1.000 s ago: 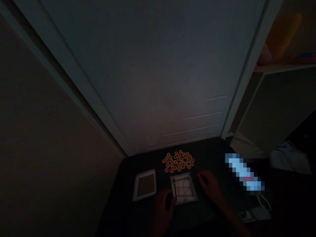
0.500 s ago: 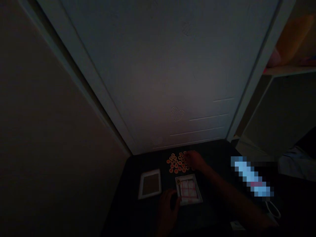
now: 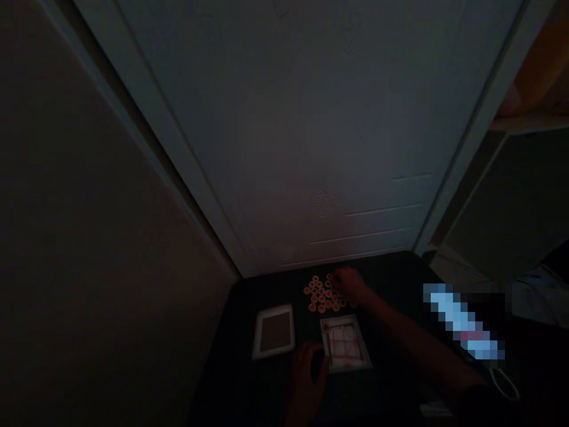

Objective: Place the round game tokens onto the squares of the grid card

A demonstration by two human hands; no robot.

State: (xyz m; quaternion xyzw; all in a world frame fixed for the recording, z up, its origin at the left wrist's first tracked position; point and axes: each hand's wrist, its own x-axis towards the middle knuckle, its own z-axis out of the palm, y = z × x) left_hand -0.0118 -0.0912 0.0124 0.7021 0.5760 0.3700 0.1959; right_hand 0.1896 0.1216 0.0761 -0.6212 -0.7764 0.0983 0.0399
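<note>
In dim light, my right hand [image 3: 351, 283] reaches over the far right side of a cluster of small round tokens [image 3: 321, 296]. Its fingers are drawn together and bent down among them; whatever is between the fingertips is hidden. My left hand [image 3: 306, 370] rests on the dark tabletop with thumb and fingers curved apart. The thumb lies at the left edge of a shallow white tray [image 3: 362, 341]. Inside that tray is a white sheet with pink grid lines [image 3: 345, 344], and a small token [image 3: 326, 328] lies at its upper left corner.
A white-rimmed tray or lid [image 3: 292, 329] with a brown inside lies left of the grid tray. The dark table [image 3: 391, 270] meets a pale panel [image 3: 267, 148] with a heart pattern. At right are a blurred-out bright object [image 3: 462, 323], a white cable [image 3: 507, 385] and a shelf [image 3: 533, 126].
The view has shifted slightly, so things on the table appear a little further right. Both hands keep nearly the same places, the right at the tokens, the left beside the grid tray.
</note>
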